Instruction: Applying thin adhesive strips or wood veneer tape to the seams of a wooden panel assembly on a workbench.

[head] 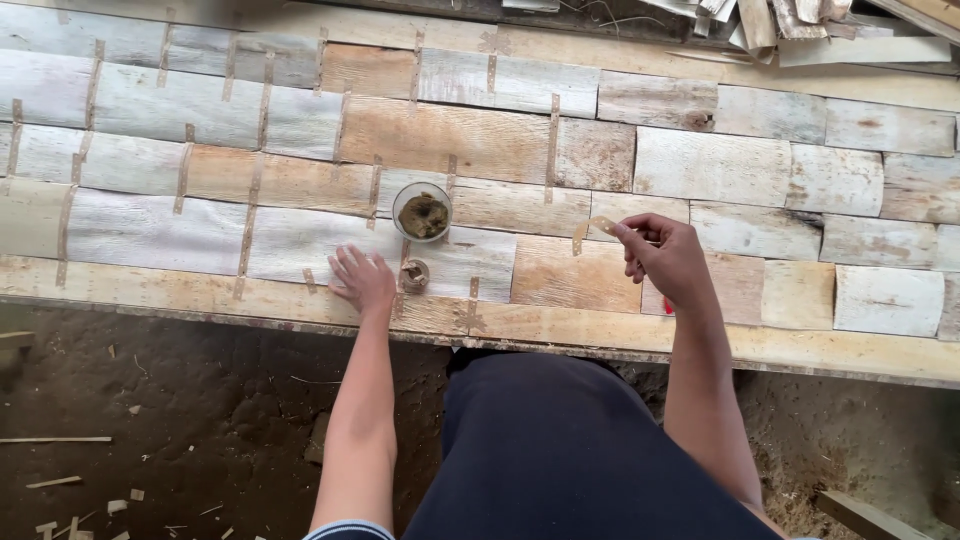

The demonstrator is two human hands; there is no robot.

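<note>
1. Your left hand lies flat, fingers spread and holding nothing, pressing the veneer sheets down.
2. Your right hand pinches a short strip of brown tape above the seam, ready for sticking.
3. Between your hands sit a small tape roll and a round glass dish, close for reaching.

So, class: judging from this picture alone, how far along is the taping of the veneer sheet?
Done: on the left of the veneer sheet, many joints already carry tape strips. In hand: the right hand holds a short tape strip above the sheet, while the left hand presses flat beside a small tape roll and a round cup. Left: joints on the right side appear untaped.
</note>
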